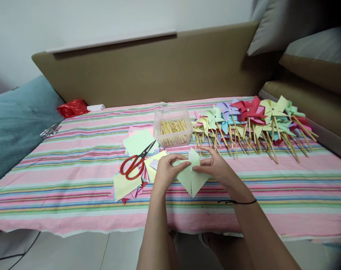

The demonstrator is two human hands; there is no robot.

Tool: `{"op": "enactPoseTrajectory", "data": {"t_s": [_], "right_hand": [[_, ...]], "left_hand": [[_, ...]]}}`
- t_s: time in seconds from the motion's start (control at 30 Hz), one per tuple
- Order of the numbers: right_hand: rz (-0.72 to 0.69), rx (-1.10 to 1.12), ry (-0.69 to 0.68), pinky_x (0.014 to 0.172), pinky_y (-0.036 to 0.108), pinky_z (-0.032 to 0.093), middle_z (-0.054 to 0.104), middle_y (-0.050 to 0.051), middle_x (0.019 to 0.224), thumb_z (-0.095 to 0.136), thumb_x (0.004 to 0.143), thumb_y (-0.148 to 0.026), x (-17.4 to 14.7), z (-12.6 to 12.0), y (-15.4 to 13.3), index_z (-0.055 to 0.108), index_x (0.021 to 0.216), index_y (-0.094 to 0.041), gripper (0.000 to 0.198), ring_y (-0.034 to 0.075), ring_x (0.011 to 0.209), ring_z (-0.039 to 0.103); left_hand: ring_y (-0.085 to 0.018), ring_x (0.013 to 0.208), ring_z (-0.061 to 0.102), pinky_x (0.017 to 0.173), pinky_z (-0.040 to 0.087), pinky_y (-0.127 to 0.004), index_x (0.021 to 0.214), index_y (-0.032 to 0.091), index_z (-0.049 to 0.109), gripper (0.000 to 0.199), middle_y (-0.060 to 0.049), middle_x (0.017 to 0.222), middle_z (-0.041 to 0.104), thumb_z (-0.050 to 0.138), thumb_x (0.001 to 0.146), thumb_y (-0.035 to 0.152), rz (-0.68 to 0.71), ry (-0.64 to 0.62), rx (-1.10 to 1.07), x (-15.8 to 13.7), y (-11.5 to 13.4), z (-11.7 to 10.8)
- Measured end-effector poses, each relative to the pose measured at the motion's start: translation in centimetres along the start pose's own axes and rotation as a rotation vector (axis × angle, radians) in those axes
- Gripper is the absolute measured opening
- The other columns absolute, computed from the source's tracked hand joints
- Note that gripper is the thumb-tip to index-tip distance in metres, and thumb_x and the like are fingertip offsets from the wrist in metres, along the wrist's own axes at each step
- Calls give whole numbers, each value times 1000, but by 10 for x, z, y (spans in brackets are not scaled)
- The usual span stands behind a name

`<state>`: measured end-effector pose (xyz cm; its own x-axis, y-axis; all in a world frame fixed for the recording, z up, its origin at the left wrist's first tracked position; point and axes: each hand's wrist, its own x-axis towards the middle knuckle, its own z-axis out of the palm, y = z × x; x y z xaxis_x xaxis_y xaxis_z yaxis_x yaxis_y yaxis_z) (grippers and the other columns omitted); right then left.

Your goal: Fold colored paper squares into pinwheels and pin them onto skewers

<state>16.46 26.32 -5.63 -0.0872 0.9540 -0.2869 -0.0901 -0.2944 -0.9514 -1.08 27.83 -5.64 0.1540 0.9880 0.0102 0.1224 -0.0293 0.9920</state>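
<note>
Between my two hands is a pale green paper square [192, 180], turned corner-down, with a slit running in from its lower corner. My left hand [170, 167] pinches its left side, the thumb lying on the paper near the middle. On the other side my right hand [214, 165] grips it between thumb and fingers. Left of my left hand, red-handled scissors [137, 160] lie on stacks of coloured paper, blades pointing up and right. A yellow sheet [127, 186] tops the nearest stack, and a pale green sheet [139, 141] tops the farther one.
Beyond my hands stands a clear plastic box [173, 127] of short wooden sticks [172, 135]. Many finished paper pinwheels [249, 110] on sticks lie heaped at right. A red plastic bundle [72, 108] sits at far left on the striped cloth [75, 183]. Cushions [319, 56] border the right.
</note>
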Motion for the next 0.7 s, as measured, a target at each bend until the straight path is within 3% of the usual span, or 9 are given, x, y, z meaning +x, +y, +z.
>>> {"op": "enactPoseTrajectory", "data": {"t_s": [0.5, 0.6, 0.7], "right_hand": [[-1, 0, 11, 58, 32, 50, 73, 2, 68, 81, 59, -25, -2, 4, 0, 32, 136, -21, 91, 24, 67, 69], [3, 19, 15, 57, 31, 50, 73, 2, 68, 81, 59, -25, -2, 6, 0, 34, 133, -21, 88, 24, 64, 69], [-12, 77, 78, 55, 30, 50, 73, 3, 69, 82, 57, -27, -2, 6, -2, 37, 129, -21, 85, 23, 61, 68]], "left_hand": [[-24, 82, 66, 70, 49, -32, 75, 18, 71, 18, -8, 85, 73, 75, 67, 34, 48, 46, 110, 1, -2, 1], [-23, 81, 66, 70, 49, -31, 73, 18, 69, 19, -7, 83, 72, 77, 64, 33, 15, 46, 57, 0, 2, 3], [-22, 87, 65, 71, 49, -29, 92, 18, 66, 35, -8, 91, 71, 78, 64, 33, -4, 112, -128, -1, 8, 4]]}}
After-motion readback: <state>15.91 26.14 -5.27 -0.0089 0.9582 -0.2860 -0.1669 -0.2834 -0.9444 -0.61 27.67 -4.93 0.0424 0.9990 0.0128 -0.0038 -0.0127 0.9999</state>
